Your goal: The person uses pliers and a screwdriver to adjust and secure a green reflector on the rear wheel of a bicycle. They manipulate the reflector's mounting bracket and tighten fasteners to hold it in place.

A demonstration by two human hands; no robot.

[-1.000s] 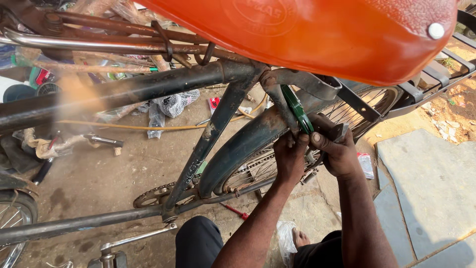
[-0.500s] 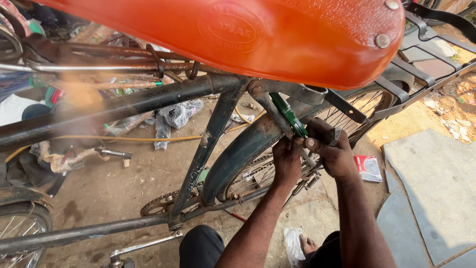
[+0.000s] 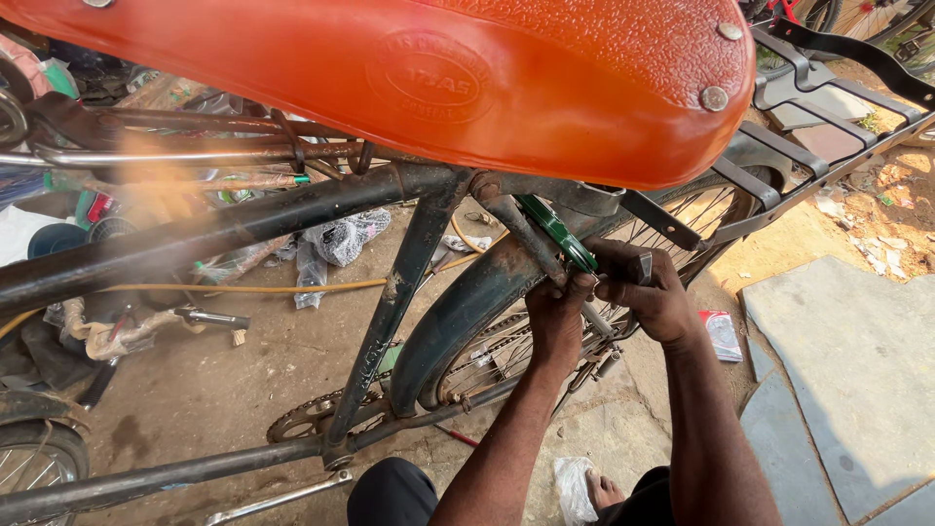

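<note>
Gripping one green tool [image 3: 557,234], two hands [image 3: 604,304] under one orange saddle [image 3: 438,78]

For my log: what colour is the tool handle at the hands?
Green, seen in the head view: the tool handle above the right hand.

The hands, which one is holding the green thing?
The right hand grips the green-handled tool under the orange saddle. The left hand pinches the thin frame stay just below it instead.

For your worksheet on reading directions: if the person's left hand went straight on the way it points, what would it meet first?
The left hand points up along the rusty seat stay; probably the green-handled tool first, then the orange saddle. Depth is unclear.
</note>
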